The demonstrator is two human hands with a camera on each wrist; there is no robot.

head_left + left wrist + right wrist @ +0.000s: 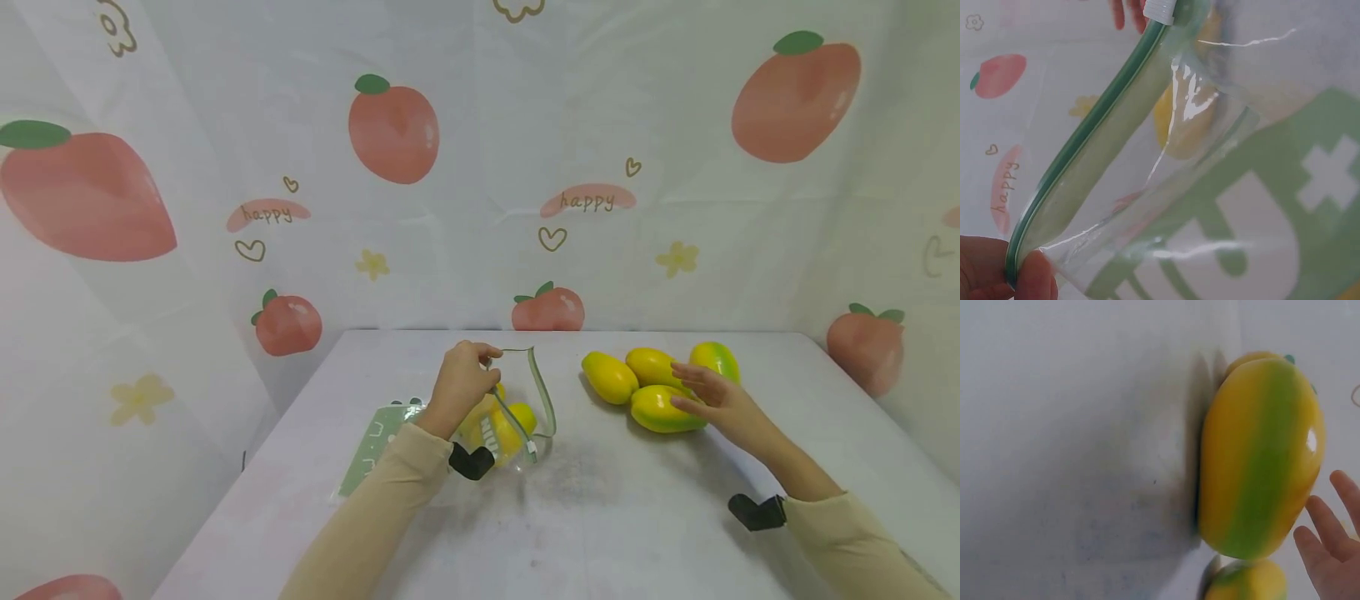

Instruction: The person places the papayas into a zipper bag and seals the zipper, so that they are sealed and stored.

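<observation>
Bag of clear plastic point(1310, 175) is sitting on the white bench point(600, 525), the left hand point(462, 385) pinching its green zip edge point(1088, 127), probably to hold it open; the right hand point(716, 398), empty, fingers extended, is hovering beside four glossy yellow-green oval fruits point(660, 410).

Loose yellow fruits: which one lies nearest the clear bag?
In the head view, the leftmost loose fruit; the other three lie farther right, away from the clear bag.

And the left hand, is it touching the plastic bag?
Touching. The left wrist view shows it plainly: the left hand pinches the plastic bag at its green edge, with digits on both sides.
</observation>
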